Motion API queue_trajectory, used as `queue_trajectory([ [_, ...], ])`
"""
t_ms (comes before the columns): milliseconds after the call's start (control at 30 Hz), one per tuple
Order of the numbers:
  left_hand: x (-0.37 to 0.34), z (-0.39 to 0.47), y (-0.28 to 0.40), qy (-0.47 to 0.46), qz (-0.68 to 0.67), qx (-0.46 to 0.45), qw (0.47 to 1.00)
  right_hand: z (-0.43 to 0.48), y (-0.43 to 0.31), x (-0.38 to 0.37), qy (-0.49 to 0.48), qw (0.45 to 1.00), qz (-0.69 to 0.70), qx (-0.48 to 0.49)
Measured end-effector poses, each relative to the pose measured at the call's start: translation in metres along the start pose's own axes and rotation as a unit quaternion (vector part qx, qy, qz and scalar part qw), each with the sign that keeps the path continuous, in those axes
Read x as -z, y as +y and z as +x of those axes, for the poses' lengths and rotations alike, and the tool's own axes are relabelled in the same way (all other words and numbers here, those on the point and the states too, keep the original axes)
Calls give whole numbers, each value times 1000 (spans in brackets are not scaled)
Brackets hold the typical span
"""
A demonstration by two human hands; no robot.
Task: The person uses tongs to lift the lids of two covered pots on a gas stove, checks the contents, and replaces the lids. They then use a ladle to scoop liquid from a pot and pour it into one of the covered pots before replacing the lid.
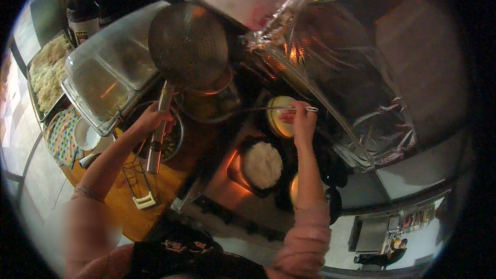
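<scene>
My left hand [155, 119] grips the metal handle of a round saucepan [188, 44], which is raised and tilted above a metal pot [209, 104]. My right hand [300, 118] is closed around the white-tipped end of a thin metal utensil [257, 109]; its other end reaches towards that pot and cannot be made out. Beneath my right hand lies a round pan with pale yellow contents [282, 116]. Nearer to me, a dark pan holds a pale, round food [262, 164]. Another pan with yellowish contents [296, 190] is partly hidden behind my right forearm.
A clear plastic lid [112, 62] covers a container at the left, beside a tray of pale crumbly food [50, 71]. A white bowl [87, 133] and tongs [141, 186] rest near the wooden board [116, 201]. Foil [317, 85] lines the stove's back. A person [393, 254] is far right.
</scene>
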State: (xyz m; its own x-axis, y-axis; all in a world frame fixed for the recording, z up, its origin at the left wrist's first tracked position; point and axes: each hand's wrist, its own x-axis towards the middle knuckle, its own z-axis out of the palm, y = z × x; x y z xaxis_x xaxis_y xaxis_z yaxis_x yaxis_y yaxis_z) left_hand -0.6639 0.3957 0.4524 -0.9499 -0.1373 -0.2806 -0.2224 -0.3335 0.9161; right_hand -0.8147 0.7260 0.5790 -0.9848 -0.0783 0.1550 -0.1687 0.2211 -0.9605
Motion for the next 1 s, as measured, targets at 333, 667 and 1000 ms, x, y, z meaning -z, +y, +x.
queue_trajectory([
  [333,-24,4,-19,-6,3,18,1000,-27,-41,45,4,1000,1,-5],
  [667,-10,39,-82,-84,-2,44,996,-32,-39,52,16,1000,-10,-4],
  [1000,11,70,-125,-12,168,44,985,-33,-32,48,14,1000,-7,-7],
])
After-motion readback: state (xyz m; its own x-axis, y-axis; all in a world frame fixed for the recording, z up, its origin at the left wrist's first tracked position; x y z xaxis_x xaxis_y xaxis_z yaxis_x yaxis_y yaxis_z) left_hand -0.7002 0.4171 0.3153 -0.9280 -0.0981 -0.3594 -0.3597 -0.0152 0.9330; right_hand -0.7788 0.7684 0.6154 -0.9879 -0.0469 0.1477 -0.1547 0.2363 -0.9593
